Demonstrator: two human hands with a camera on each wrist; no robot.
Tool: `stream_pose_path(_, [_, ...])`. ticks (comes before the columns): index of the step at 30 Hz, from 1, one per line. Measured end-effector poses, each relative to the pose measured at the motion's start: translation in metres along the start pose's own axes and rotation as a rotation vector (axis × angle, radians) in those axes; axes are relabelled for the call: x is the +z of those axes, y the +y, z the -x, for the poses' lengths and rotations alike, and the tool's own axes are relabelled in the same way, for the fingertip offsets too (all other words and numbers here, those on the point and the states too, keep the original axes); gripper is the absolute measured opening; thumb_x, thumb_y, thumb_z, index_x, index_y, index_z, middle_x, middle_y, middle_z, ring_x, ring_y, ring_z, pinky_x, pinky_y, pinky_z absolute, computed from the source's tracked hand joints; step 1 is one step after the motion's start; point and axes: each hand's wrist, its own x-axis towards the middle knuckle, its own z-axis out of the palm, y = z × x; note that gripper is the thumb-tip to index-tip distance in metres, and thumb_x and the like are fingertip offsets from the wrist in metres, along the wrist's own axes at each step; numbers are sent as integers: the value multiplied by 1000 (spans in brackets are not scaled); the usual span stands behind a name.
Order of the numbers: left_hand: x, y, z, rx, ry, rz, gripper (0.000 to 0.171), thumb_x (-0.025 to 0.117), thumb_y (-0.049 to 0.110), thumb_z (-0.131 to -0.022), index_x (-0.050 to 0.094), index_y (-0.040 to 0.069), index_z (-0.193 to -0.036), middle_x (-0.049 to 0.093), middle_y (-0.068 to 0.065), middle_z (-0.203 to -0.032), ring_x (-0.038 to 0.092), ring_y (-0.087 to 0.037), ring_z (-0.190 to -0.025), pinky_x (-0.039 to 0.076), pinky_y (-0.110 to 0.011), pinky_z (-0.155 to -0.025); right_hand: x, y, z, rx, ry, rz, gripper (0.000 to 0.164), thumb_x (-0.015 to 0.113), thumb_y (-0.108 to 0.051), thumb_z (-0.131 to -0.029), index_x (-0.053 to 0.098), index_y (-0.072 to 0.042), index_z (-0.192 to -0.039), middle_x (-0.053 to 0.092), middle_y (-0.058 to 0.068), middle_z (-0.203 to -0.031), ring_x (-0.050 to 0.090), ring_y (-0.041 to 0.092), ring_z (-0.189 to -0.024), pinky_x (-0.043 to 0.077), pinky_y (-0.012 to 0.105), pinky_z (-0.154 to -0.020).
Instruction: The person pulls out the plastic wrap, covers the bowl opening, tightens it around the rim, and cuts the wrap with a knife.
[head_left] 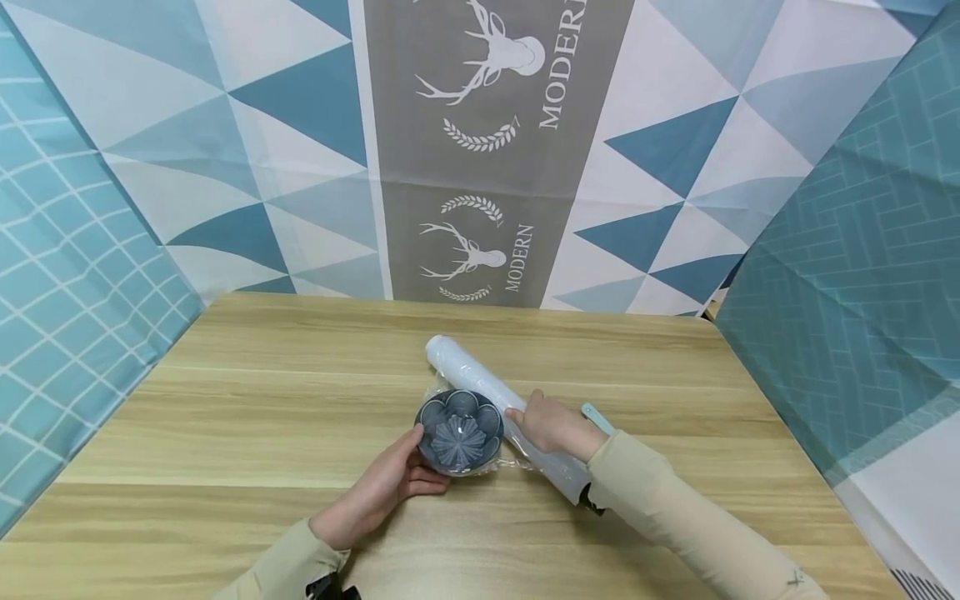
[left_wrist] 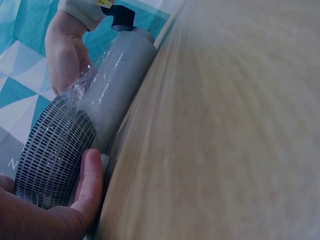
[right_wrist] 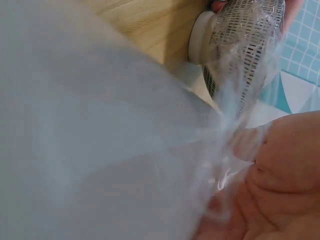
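A dark grey-blue bowl (head_left: 459,433) with a petal pattern inside sits near the middle of the table, clear film stretched over it. Its outside (left_wrist: 55,150) carries a grid of small dark dashes. My left hand (head_left: 390,477) grips the bowl at its left side, thumb by the rim. Along its right side lies a thick roll of cling film (head_left: 468,369), slanting from back left to front right. My right hand (head_left: 553,423), fingers curled, pinches the loose cling film (right_wrist: 225,175) beside the roll, which runs across to the bowl.
A light teal strip-shaped tool (head_left: 597,418) shows behind my right wrist, partly hidden by the sleeve. The wooden table (head_left: 225,400) is bordered by patterned cloth (head_left: 300,167) at the back and both sides.
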Motion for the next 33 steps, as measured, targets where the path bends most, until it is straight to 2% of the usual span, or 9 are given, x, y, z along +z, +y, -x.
stream_pose_path(7, [1,2,-1,-15,-3,-39,69,30,49,-95,27,-12,-128,62,-12,-91,62,-22,-80,51,-38,-80,-6,-2,0,-17,-40,20,66,38,-39,-96,31,21,-123,51,35,-108,58,36,-83,50,46,-73])
stream_pose_path(12, [4,3,4,-25,23,-61,66,40,46,-93,22,-6,-130,57,-20,-100,61,-22,-80,52,-38,-79,-15,-6,-2,-33,-90,47,65,38,-37,-96,33,21,-124,48,35,-117,56,39,-97,45,48,-86])
stream_pose_path(14, [7,2,6,-27,31,-55,64,41,42,-94,19,-5,-132,55,-23,-106,61,-23,-80,52,-38,-79,-21,-6,-2,-20,-123,35,65,40,-38,-95,32,17,-128,48,32,-120,56,40,-97,47,50,-82])
stream_pose_path(19, [11,0,10,-25,40,-32,60,39,35,-96,14,-1,-136,52,-26,-112,62,-24,-82,52,-39,-80,-36,-1,-4,3,-180,-27,65,46,-42,-92,32,6,-133,52,24,-120,58,33,-87,51,46,-61])
stream_pose_path(23, [12,0,11,-13,55,-26,62,41,35,-95,13,-1,-137,53,-26,-112,62,-24,-83,51,-39,-80,-45,6,-12,-69,-247,-47,55,47,-44,-91,43,-1,-125,54,16,-116,56,29,-95,50,47,-67])
stream_pose_path(26, [12,0,11,-10,54,-18,64,42,35,-95,11,-1,-139,52,-28,-114,62,-27,-85,51,-39,-81,-48,13,-21,-124,-337,-76,54,45,-44,-91,41,-7,-130,50,14,-124,50,31,-110,47,50,-78])
stream_pose_path(28, [12,-1,11,-8,51,-13,65,41,34,-95,10,-1,-140,50,-30,-116,62,-29,-87,51,-40,-81,-49,15,-27,-156,-388,-124,58,43,-44,-93,33,-8,-137,44,15,-133,46,32,-117,47,49,-81])
stream_pose_path(30, [13,-1,10,-8,48,-7,66,41,34,-95,10,-1,-140,50,-30,-117,62,-29,-88,51,-40,-82,-48,17,-32,-165,-427,-189,60,41,-45,-93,28,-11,-140,39,15,-137,45,32,-118,49,45,-81])
stream_pose_path(33, [13,-2,11,-7,42,-4,66,41,35,-95,10,-1,-140,51,-30,-117,62,-29,-88,51,-39,-82,-43,18,-37,-171,-440,-258,60,43,-46,-93,28,-12,-139,41,15,-134,49,28,-113,53,39,-75])
